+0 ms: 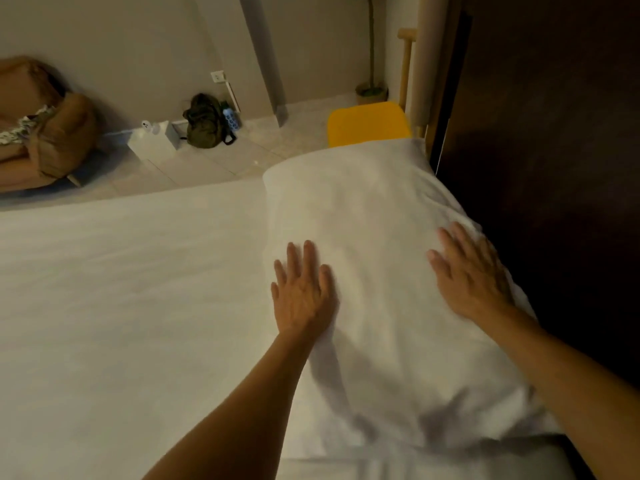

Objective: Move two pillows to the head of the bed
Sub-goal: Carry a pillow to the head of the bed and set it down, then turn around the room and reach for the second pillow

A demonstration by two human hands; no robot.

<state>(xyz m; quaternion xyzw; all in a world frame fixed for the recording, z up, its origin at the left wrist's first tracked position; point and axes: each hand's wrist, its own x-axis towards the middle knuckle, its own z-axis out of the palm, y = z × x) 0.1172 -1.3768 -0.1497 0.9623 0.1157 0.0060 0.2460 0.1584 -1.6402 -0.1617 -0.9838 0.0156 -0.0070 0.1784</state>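
Where white bed ends, tiled floor begins.

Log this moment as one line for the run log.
step: pillow placement | left hand: flat on pillow | right hand: flat on pillow | pillow: against dark headboard

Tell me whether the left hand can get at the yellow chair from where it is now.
Probably not: the left hand lies flat on the white pillow, and the yellow chair stands beyond the pillow's far end, off the bed.
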